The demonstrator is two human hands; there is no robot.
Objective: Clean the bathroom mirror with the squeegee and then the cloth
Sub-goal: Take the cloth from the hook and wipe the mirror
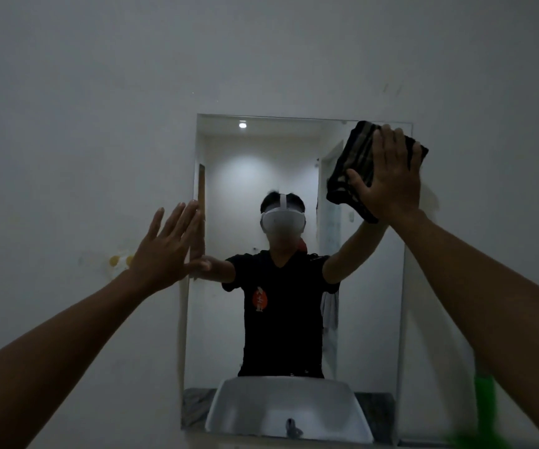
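A tall frameless mirror [368, 319] hangs on the white wall ahead of me. My right hand [391, 176] presses a dark striped cloth [354, 163] flat against the mirror's upper right corner, palm on the cloth and fingers spread. My left hand [164, 247] rests open on the wall at the mirror's left edge, fingers apart, holding nothing. The mirror reflects a person in a black shirt with both arms raised. No squeegee can be made out for certain.
A white washbasin shows as a reflection [289, 406] at the mirror's bottom. A blurred green object [485, 406] sits at the lower right beside my right forearm. Yellowish marks [116, 261] dot the wall left of my left hand.
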